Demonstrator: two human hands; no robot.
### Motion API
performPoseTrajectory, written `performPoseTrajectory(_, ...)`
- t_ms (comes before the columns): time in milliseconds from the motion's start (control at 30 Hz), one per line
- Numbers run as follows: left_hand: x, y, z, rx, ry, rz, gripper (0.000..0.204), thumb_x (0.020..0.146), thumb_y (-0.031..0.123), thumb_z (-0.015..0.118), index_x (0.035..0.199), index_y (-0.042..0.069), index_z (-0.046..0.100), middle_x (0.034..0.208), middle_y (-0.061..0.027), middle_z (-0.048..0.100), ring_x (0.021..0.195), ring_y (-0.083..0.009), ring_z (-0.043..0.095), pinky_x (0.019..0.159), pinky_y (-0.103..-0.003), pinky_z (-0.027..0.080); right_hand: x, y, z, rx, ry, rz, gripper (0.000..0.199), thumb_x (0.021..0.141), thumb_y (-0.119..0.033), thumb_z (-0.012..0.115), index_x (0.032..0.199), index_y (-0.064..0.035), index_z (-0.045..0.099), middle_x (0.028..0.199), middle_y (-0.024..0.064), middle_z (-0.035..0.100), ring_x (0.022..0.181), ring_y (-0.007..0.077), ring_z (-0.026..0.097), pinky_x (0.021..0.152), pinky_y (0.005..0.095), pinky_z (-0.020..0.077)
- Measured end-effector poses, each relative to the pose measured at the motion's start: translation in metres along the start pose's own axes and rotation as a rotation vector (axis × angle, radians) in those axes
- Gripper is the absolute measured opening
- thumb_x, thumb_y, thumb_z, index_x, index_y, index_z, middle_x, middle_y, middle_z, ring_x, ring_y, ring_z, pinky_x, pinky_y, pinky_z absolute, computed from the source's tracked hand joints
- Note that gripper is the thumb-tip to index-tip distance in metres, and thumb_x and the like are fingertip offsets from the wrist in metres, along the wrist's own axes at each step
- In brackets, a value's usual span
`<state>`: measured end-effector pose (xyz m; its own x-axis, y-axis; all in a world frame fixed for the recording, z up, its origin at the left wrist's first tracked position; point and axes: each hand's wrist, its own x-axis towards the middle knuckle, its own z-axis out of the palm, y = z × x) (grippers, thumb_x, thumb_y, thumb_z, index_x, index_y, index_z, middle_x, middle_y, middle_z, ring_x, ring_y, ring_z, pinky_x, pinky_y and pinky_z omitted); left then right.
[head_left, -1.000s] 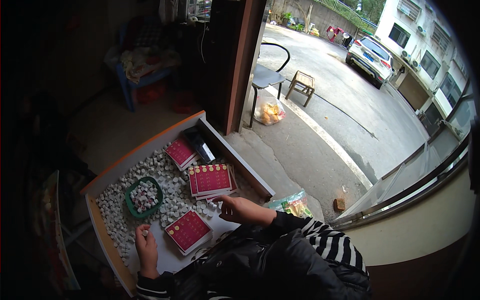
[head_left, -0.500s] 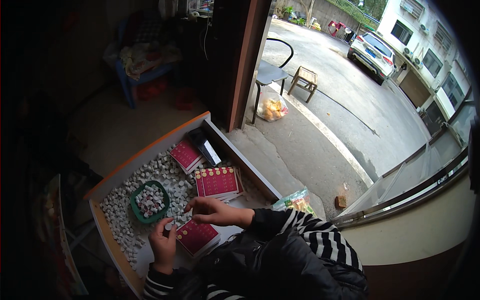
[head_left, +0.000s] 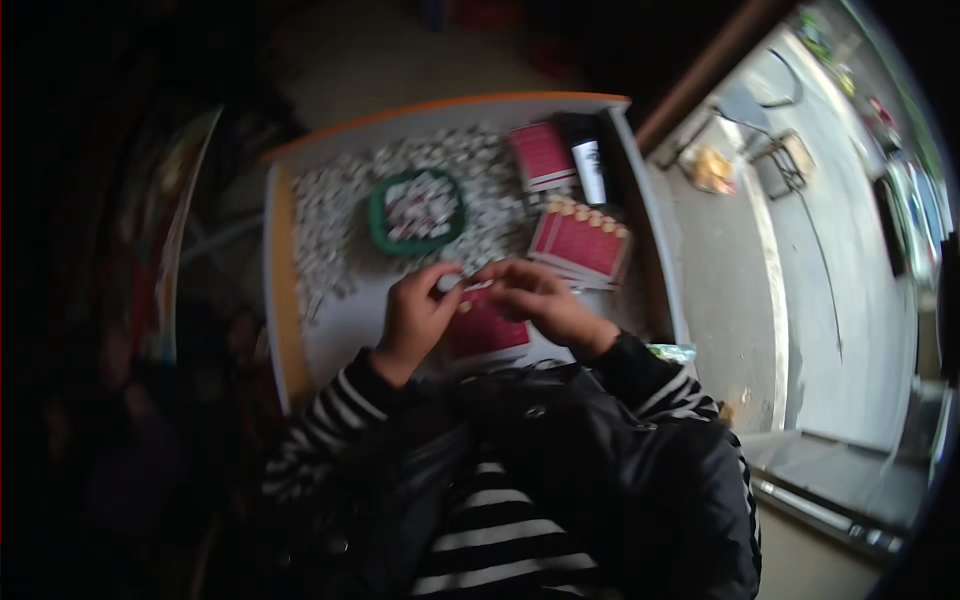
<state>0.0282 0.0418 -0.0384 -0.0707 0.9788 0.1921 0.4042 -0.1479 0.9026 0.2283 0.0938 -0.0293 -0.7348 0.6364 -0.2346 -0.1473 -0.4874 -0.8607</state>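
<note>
My left hand point(head_left: 415, 315) is closed, pinching a small white round cap point(head_left: 449, 283) between thumb and fingertips. Close beside it, my right hand point(head_left: 550, 305) has bent fingers held apart over the top of a dark red printed card stack point(head_left: 487, 332); I make out nothing in them, though blur softens the view. Just beyond my hands, a green plastic basket point(head_left: 376, 222) holds many small caps. More white caps point(head_left: 335, 215) lie loose around it in a shallow drawer-like tray point(head_left: 345, 335) with an orange-edged far wall.
At the tray's right side lie a second red card stack point(head_left: 580, 245) with gold round spots on top, another red stack point(head_left: 540, 155) and a black phone-like object point(head_left: 590, 170). Outside the doorway stand a chair point(head_left: 742, 105), a stool point(head_left: 785, 160) and a bag point(head_left: 713, 170).
My view has turned, so the tray now sits squarer and farther right. My left hand still holds a white cap. My right hand has come closer to it, over the near card stack.
</note>
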Motion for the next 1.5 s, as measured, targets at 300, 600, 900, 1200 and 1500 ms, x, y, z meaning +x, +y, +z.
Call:
performPoseTrajectory(300, -0.010, -0.002, -0.007, 0.046, 0.057, 0.020, 0.024, 0.075, 0.002, 0.066, 0.098, 0.004, 0.063, 0.083, -0.0130, 0.066, 0.068, -0.0251, 0.064, 0.060, -0.032, 0.050, 0.006, -0.001, 0.017, 0.061, -0.081, 0.046, 0.028, 0.091, -0.012, 0.056, 0.118, -0.0036, 0.056, 0.087, -0.0053, 0.056, 0.071, 0.0021, 0.046, 0.063, 0.0168, 0.0381)
performPoseTrajectory(600, -0.009, 0.000, -0.006, 0.089, 0.018, 0.102, 0.023, 0.077, -0.004, 0.065, 0.100, 0.001, 0.063, 0.089, -0.0114, 0.068, 0.083, -0.0167, 0.068, 0.069, -0.027, 0.054, 0.013, 0.002, 0.020, 0.078, -0.115, 0.062, 0.031, 0.091, -0.013, 0.057, 0.120, -0.0024, 0.055, 0.082, -0.0054, 0.053, 0.068, 0.0035, 0.043, 0.063, 0.0184, 0.0366)
performPoseTrajectory(900, -0.016, 0.010, -0.010, -0.040, 0.019, 0.058, 0.035, 0.081, -0.005, 0.060, 0.114, 0.003, 0.057, 0.079, -0.0072, 0.066, 0.068, -0.0127, 0.064, 0.061, -0.025, 0.050, 0.012, -0.002, 0.024, -0.024, -0.095, 0.090, 0.032, 0.090, -0.013, 0.057, 0.120, -0.0016, 0.054, 0.085, -0.0036, 0.056, 0.072, 0.0051, 0.048, 0.068, 0.0201, 0.0409)
performPoseTrajectory(1200, 0.012, -0.013, -0.020, 0.149, 0.120, 0.119, 0.031, 0.085, 0.004, 0.056, 0.116, 0.005, 0.055, 0.070, -0.0061, 0.059, 0.059, -0.0129, 0.057, 0.056, -0.026, 0.046, 0.019, 0.011, -0.004, -0.780, 0.228, -0.137, 0.027, 0.083, -0.011, 0.065, 0.107, -0.0030, 0.058, 0.083, 0.0018, 0.055, 0.077, 0.0108, 0.055, 0.070, 0.0242, 0.0450)
performPoseTrajectory(1500, 0.019, -0.055, -0.070, 0.596, 0.302, 0.123, 0.023, 0.081, 0.013, 0.065, 0.102, 0.004, 0.060, 0.088, -0.0114, 0.061, 0.083, -0.0263, 0.061, 0.070, -0.036, 0.048, 0.026, 0.034, -0.005, -1.388, 0.131, -0.582, 0.027, 0.067, -0.010, 0.069, 0.093, -0.0047, 0.063, 0.085, 0.0127, 0.055, 0.082, 0.0333, 0.058, 0.071, 0.0384, 0.0488)
